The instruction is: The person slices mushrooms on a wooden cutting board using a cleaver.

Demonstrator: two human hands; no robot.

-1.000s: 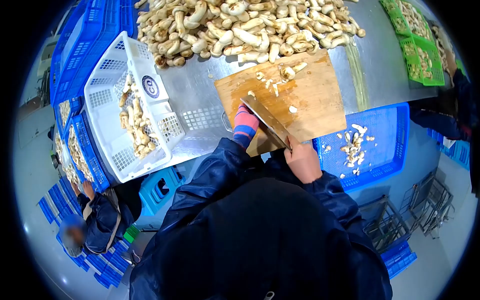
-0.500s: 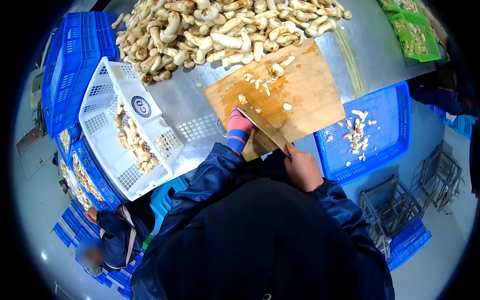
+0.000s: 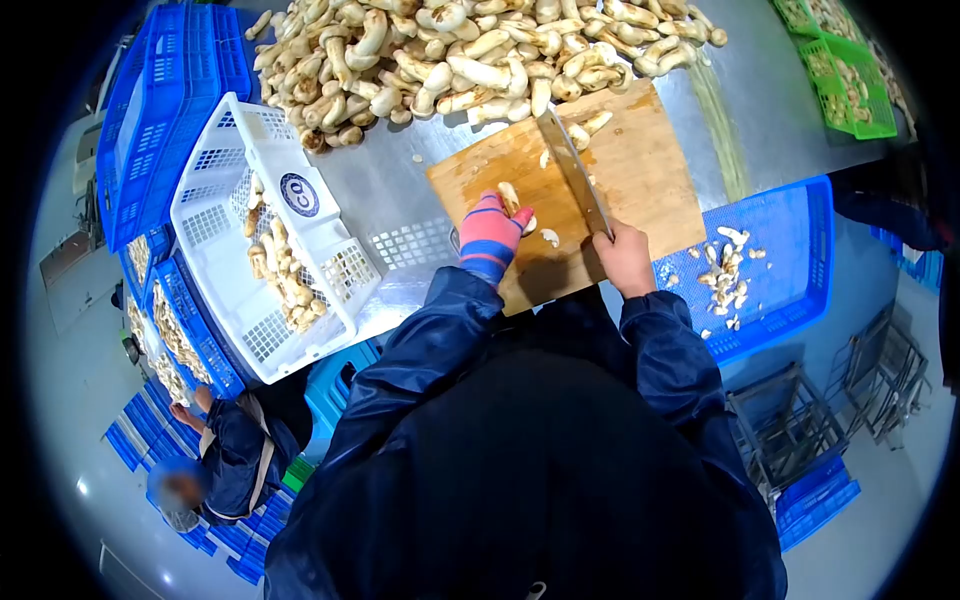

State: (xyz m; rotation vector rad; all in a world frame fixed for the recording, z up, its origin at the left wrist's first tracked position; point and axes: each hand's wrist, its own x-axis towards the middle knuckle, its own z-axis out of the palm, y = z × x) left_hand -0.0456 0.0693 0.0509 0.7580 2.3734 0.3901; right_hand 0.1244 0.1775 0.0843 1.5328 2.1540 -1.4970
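My left hand [image 3: 490, 236], in a pink and blue striped glove, is closed around a mushroom [image 3: 509, 197] at the near left part of the wooden cutting board [image 3: 635, 150]. A pale slice [image 3: 550, 237] lies just right of it. With my right hand [image 3: 627, 258] I grip the handle of a long-bladed knife [image 3: 575, 172], its blade angled across the board and pointing away from me, apart from the held mushroom. Beyond the blade rests another mushroom [image 3: 597, 124], with small pale bits beside the knife. Part of the board is hidden under the blade.
A large mushroom pile [image 3: 470, 60] covers the far side of the metal table [image 3: 390, 150]. At left stands a white crate [image 3: 215, 290] holding mushrooms; at right, a blue basket [image 3: 800, 290] with trimmings. Green baskets [image 3: 850, 95] stand far right. A co-worker [image 3: 240, 450] is at lower left.
The knife has moved right, away from my left hand, and its tip now points toward the pile. My left hand has turned, showing the mushroom in it. The view has shifted slightly.
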